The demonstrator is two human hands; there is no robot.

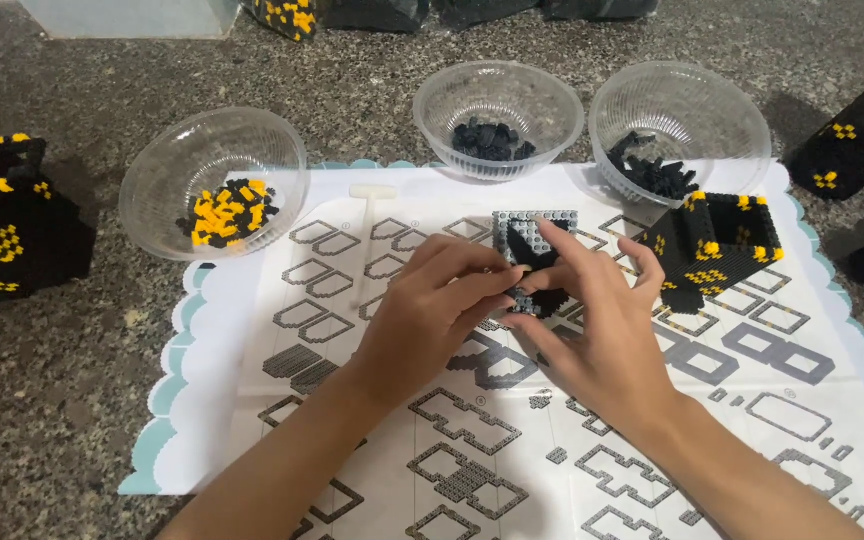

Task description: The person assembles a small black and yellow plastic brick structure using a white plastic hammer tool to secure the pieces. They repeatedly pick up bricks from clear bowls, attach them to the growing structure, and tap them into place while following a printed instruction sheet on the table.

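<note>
Left hand (432, 300) pinches a small brick assembly (532, 285) from its left; fingers hide most of it. Right hand (592, 320) grips its right side, forefinger extended onto the grey baseplate (535, 222), over the instruction sheet (652, 440).

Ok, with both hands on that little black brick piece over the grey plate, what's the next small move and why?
Probably press it down onto the grey plate. The left hand and right hand both pinch the small black piece just at the plate's near edge, over the instruction sheet, so it looks lined up but not clearly seated.
</note>
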